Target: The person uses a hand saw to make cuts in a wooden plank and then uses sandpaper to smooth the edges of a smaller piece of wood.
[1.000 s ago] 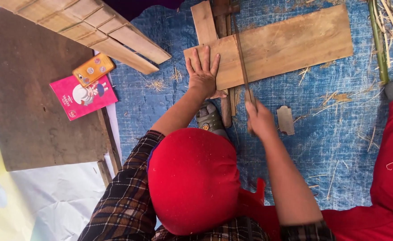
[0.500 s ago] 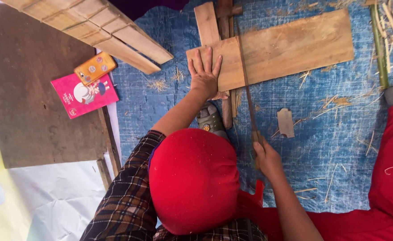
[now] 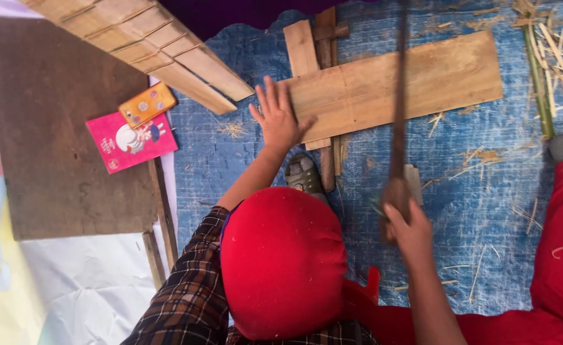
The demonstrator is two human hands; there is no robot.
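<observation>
A pink booklet (image 3: 131, 142) lies at nine o'clock. The left hand (image 3: 280, 118) presses flat, fingers spread, on the plank's (image 3: 390, 86) end at twelve o'clock. The right hand (image 3: 406, 223), at four o'clock, grips a long blade (image 3: 399, 96) crossing the plank.

Left hand (image 3: 280, 118) flat on long pale wooden plank (image 3: 396, 86). Right hand (image 3: 408, 227) grips long dark blade (image 3: 399, 96) over it. Blue woven tarp (image 3: 486, 198) underneath.

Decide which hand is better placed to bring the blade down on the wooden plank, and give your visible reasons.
Right, probably. The right hand already grips the long blade, which crosses over the plank. The left hand lies flat and open on the plank's end, holding no tool.
</observation>
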